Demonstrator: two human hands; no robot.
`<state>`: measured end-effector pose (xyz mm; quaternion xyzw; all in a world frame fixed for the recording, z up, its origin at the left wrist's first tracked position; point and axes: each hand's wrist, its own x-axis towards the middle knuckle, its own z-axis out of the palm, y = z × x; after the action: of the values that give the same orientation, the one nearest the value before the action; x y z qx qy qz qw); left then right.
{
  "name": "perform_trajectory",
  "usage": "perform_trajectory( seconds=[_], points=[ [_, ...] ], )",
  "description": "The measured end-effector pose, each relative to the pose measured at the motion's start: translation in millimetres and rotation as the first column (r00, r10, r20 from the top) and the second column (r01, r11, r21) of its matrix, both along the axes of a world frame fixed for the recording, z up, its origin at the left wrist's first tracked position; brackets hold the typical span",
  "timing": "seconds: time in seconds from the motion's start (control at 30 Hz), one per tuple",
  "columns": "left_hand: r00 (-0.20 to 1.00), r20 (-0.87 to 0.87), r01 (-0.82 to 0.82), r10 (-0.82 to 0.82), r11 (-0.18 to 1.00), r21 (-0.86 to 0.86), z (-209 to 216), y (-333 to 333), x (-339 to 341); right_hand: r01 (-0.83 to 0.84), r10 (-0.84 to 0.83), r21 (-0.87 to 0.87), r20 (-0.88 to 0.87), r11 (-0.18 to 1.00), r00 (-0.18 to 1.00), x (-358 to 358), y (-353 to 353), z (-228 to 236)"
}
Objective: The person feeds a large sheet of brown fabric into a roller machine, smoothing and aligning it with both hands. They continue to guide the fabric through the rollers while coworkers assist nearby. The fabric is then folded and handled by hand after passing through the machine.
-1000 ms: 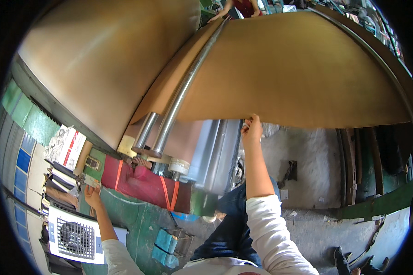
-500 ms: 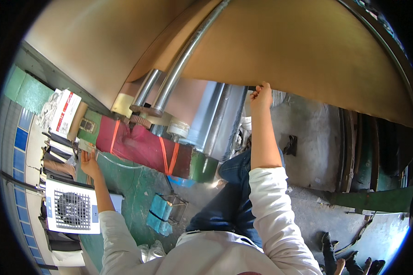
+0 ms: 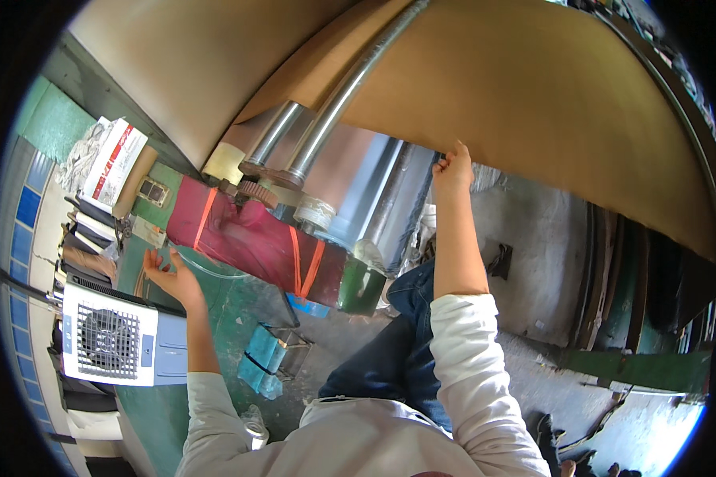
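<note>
A wide brown sheet (image 3: 525,87) hangs over a long metal roller (image 3: 358,71) and stretches across the top of the view. My right hand (image 3: 453,168) is closed on the sheet's lower edge, its fingers pinched together. My left hand (image 3: 175,276) is open and empty, fingers spread, just below a small control box (image 3: 146,231) on the green machine frame. Beside it, a dark red cloth (image 3: 247,238) tied with orange straps (image 3: 204,218) covers part of the machine. Shiny rollers (image 3: 382,195) lie between my hands.
A white fan unit (image 3: 107,334) stands left of my left forearm. Near my legs is a stool with a blue wrapped pad (image 3: 262,358). A white box with a red stripe (image 3: 113,167) sits on the machine at far left. Another person's feet (image 3: 565,453) show at lower right.
My left hand has moved away from the control box, toward the right, and its fingers have spread. My right hand still grips the sheet's edge. The view has shifted slightly.
</note>
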<state>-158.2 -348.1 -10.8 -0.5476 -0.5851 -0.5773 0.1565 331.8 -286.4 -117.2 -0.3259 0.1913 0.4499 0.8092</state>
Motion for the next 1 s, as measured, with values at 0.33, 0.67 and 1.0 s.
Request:
perform_trajectory(
  seconds=[0.33,0.67,1.0],
  points=[
    [0.928,0.372,0.010,-0.004,1.000,-0.015,11,49,-58,-0.029,0.031,0.110,-0.015,0.994,0.999,21,11,-19],
    [0.977,0.208,0.039,-0.041,0.999,0.011,24,33,-51,-0.062,0.063,0.144,-0.003,0.988,0.998,41,6,-24],
    [0.983,-0.161,-0.095,0.090,0.995,-0.020,41,14,-6,-0.083,0.085,0.078,-0.017,0.994,0.996,36,-9,-21]
  ],
)
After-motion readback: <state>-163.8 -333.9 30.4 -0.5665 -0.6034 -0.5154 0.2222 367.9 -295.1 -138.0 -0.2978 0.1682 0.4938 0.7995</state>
